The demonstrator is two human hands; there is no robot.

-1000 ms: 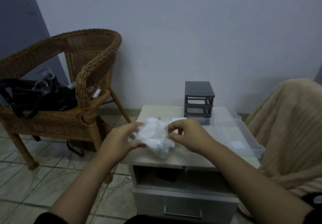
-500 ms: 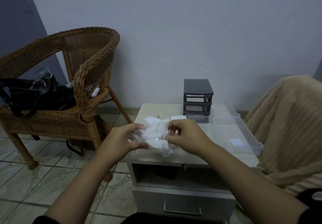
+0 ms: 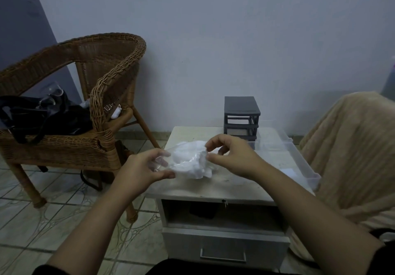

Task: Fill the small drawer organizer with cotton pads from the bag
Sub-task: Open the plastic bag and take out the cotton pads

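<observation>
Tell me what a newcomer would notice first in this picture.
The left hand and right hand hold a crumpled clear plastic bag of white cotton pads over the pale cabinet top at centre. Behind it stands a small dark grey plastic drawer organizer; a brown wicker chair carrying a black bag fills the left.
</observation>
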